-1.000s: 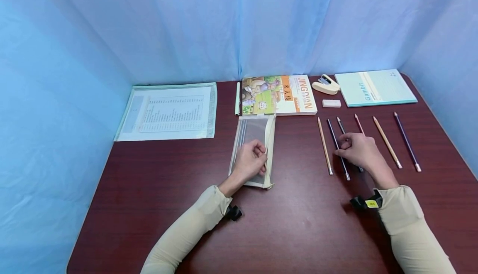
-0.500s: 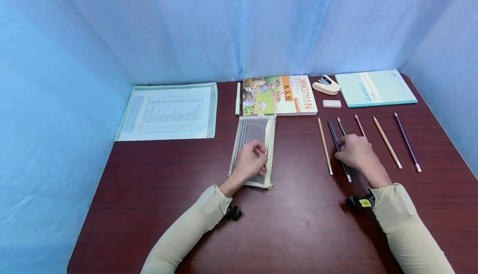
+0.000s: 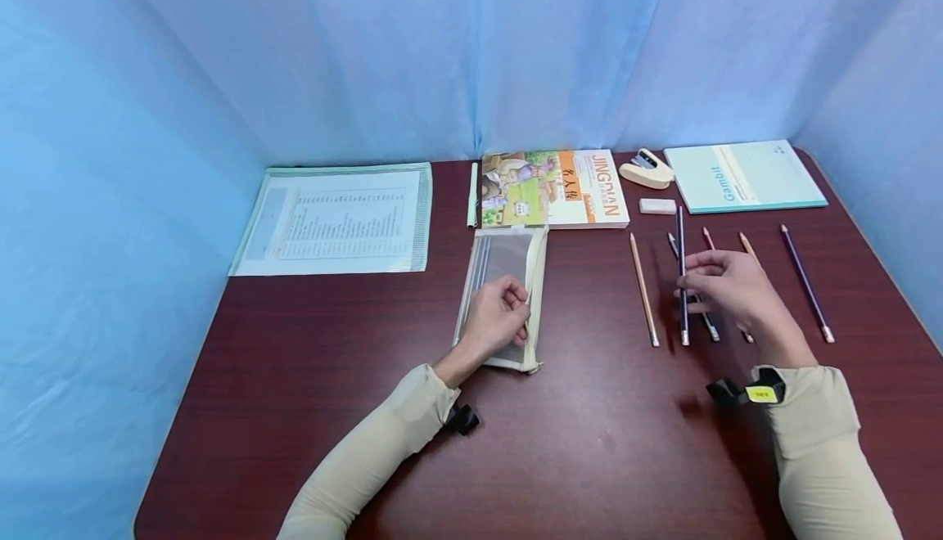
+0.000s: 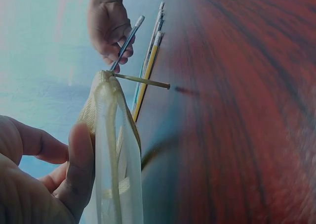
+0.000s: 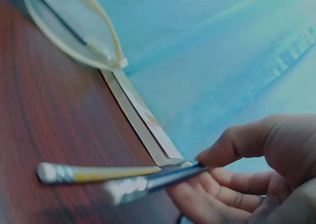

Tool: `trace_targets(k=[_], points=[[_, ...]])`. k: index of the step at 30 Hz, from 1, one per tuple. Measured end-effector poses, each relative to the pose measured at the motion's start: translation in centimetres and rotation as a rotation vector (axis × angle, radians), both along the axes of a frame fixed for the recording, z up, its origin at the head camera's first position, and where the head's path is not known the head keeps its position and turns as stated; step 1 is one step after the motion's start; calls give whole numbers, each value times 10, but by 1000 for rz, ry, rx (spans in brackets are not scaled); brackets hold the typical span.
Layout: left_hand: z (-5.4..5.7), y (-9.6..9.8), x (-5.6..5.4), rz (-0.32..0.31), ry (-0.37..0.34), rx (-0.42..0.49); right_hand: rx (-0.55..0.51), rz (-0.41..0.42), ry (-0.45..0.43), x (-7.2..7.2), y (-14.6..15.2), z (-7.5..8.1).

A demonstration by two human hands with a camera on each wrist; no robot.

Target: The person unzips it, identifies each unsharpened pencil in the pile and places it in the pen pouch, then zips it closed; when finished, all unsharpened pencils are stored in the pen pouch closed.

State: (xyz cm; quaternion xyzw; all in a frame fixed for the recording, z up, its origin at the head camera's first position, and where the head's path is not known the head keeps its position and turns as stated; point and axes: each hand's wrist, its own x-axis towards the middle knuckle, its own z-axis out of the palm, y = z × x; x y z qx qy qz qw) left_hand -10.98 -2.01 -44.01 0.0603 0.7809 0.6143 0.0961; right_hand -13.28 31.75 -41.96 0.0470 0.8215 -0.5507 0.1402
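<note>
With thumb and fingers my left hand (image 3: 495,315) pinches one edge of a clear zip pouch (image 3: 508,254) with cream trim. The pouch lies below the book, its mouth spread apart in the right wrist view, and a thin zip pull (image 4: 143,80) sticks out from its end. My right hand (image 3: 740,286) grips a dark blue pencil (image 3: 681,237) between thumb and fingers, raised off the table, its eraser end toward me. A natural wood pencil (image 3: 643,290) lies just left of it. Under the right hand are a dark pencil (image 3: 709,323), a red pencil (image 3: 708,239) and a second wood pencil (image 3: 749,247), all partly hidden.
A purple pencil (image 3: 805,282) lies far right. Along the back are a document folder (image 3: 339,221), a pale green pen (image 3: 472,195), a picture book (image 3: 552,188), an eraser (image 3: 657,206), a stapler (image 3: 647,170) and a notebook (image 3: 744,176). Blue curtains (image 3: 368,49) enclose the table.
My right hand has picked up the dark blue pencil from the table, lifting it and shifting a little right. The left hand keeps its pinch on the pouch.
</note>
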Motion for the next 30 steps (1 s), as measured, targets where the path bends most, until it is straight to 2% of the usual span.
trace_targets(k=[4, 7, 16, 23, 30], points=[[1, 0, 0, 3, -4, -7, -372, 1, -63, -1, -1, -6], [2, 1, 0, 4, -4, -7, -498, 21, -108, -1, -10, -10], [2, 1, 0, 10, 2, 6, -537, 128, -213, -8, -61, -19], [2, 0, 0, 9, -2, 7, -560, 171, -287, -13, -104, -29], [3, -1, 0, -1, -6, -1, -541, 196, -315, -21, -136, -40]])
